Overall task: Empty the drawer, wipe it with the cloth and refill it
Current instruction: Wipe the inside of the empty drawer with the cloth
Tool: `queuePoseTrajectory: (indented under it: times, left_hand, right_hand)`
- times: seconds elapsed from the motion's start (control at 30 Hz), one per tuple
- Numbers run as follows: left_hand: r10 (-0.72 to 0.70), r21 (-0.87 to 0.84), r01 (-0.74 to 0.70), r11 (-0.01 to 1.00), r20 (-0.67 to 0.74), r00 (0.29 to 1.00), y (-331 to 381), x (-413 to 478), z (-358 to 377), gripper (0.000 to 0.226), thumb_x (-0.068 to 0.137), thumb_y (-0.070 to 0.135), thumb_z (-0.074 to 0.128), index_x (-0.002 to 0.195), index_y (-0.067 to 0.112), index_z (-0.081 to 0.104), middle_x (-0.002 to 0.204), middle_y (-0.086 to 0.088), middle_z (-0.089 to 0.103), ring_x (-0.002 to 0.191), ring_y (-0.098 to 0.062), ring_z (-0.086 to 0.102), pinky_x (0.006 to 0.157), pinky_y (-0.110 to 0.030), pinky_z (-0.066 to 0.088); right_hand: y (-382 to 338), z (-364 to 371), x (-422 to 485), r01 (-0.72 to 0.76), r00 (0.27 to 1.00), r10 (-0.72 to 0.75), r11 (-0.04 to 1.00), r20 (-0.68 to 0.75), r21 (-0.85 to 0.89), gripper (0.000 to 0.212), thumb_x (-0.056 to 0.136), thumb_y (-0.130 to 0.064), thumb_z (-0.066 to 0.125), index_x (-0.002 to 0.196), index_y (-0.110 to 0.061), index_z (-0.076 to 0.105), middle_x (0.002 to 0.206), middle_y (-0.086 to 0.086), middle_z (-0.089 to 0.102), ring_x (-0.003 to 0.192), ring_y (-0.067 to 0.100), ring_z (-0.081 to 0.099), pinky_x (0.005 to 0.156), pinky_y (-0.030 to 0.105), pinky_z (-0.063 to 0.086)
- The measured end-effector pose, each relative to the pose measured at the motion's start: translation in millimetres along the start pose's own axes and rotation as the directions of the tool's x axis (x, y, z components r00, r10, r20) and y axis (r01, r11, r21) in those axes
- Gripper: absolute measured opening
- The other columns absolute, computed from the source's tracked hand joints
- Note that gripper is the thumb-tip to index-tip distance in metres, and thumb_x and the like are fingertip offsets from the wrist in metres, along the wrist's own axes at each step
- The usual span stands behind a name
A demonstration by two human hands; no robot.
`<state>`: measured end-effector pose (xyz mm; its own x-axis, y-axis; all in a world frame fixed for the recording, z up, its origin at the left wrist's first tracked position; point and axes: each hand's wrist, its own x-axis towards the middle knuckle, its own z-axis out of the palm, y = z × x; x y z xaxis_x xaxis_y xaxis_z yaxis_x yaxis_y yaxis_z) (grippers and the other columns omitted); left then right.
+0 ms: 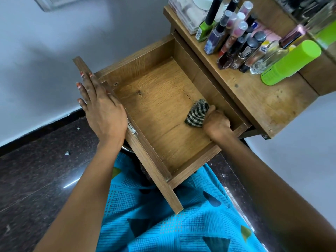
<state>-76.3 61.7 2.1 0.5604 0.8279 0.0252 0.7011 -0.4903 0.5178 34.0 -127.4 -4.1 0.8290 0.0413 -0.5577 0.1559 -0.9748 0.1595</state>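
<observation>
The wooden drawer (156,99) is pulled out over my lap, and nothing lies in it except the cloth. My right hand (217,124) grips a bunched black-and-white checked cloth (197,113) and presses it on the drawer floor near the right wall. My left hand (101,108) rests flat with straight fingers on the drawer's front panel (151,160), at its left end.
On the wooden tabletop (263,99) to the right stand several nail-polish bottles (218,33), small cosmetic bottles (254,50) and a lying green tube (291,62). A clear box (189,13) sits at the back. Dark floor (36,170) and a white wall lie to the left.
</observation>
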Motion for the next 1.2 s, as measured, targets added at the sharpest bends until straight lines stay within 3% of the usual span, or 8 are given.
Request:
queuePoseTrajectory:
  times: [0.2,0.3,0.43,0.67,0.83,1.07,1.2]
  left_hand:
    - [-0.004,-0.007,0.004,1.0,-0.009,1.0,1.0,0.2,0.3,0.052,0.096,0.009,0.025,0.146,0.007,0.011,0.156,-0.008,0.003,0.144,-0.028,0.0,0.117,-0.041,0.003]
    - [-0.008,-0.01,0.008,1.0,-0.005,1.0,1.0,0.1,0.5,0.052,0.097,0.009,0.025,0.146,0.007,0.01,0.156,-0.008,0.003,0.144,-0.028,0.0,0.118,-0.041,0.003]
    - [-0.002,0.006,0.002,1.0,-0.001,1.0,0.3,-0.3,-0.2,0.052,0.097,0.01,0.025,0.146,0.007,0.01,0.156,-0.008,0.002,0.144,-0.028,-0.001,0.117,-0.04,0.002]
    - [0.001,0.007,-0.001,1.0,0.01,1.0,0.6,-1.0,-2.4,0.051,0.097,0.011,0.025,0.146,0.007,0.01,0.156,-0.009,0.003,0.144,-0.028,-0.001,0.117,-0.041,0.001]
    - [-0.004,0.001,0.004,1.0,0.01,1.0,0.7,-0.4,-2.1,0.052,0.096,0.01,0.025,0.146,0.007,0.011,0.156,-0.009,0.003,0.144,-0.028,-0.001,0.117,-0.041,0.002]
    - [-0.003,-0.025,0.003,1.0,-0.005,1.0,2.8,-1.1,-1.4,0.051,0.096,0.009,0.025,0.146,0.006,0.01,0.156,-0.01,0.003,0.144,-0.028,0.0,0.117,-0.04,0.002]
    - [-0.01,-0.027,0.009,1.0,-0.009,1.0,1.9,-0.4,-0.2,0.051,0.097,0.009,0.025,0.146,0.006,0.011,0.156,-0.009,0.003,0.144,-0.027,0.0,0.117,-0.04,0.003]
  right_hand:
    - [-3.2,4.9,-7.7,-0.013,1.0,0.014,0.998,-0.018,0.054,0.045,0.095,-0.001,0.04,0.136,-0.002,0.022,0.133,0.021,0.038,0.113,0.027,0.053,0.085,0.031,0.047]
    - [-12.9,17.2,-18.0,0.018,1.0,-0.018,1.0,-0.026,0.018,0.059,0.092,0.005,0.043,0.142,-0.002,0.013,0.138,0.023,0.035,0.095,0.02,0.059,0.066,0.024,0.045]
    - [-18.9,27.4,-21.3,0.004,0.997,-0.003,1.0,-0.073,0.012,0.051,0.092,0.004,0.041,0.137,-0.002,0.018,0.136,0.023,0.034,0.098,0.019,0.062,0.06,0.023,0.043]
    - [-5.9,10.0,-9.0,-0.048,0.996,0.054,0.994,-0.064,0.094,0.047,0.091,0.005,0.045,0.132,-0.001,0.023,0.133,0.022,0.034,0.11,0.027,0.056,0.08,0.03,0.049]
    - [-1.8,1.2,-6.8,-0.056,0.998,0.062,0.978,-0.021,0.201,0.048,0.092,0.004,0.044,0.134,0.003,0.021,0.138,0.022,0.031,0.119,0.034,0.05,0.092,0.035,0.045]
    - [-2.5,14.5,-18.3,-0.017,0.991,0.06,0.946,-0.121,0.325,0.062,0.086,0.017,0.04,0.142,0.003,0.015,0.144,0.023,0.021,0.11,0.036,0.055,0.086,0.037,0.049]
    - [-7.4,19.3,-21.1,0.077,0.982,-0.029,0.963,-0.185,0.258,0.065,0.085,0.021,0.038,0.143,-0.002,0.018,0.148,0.021,0.013,0.117,0.037,0.049,0.092,0.039,0.047]
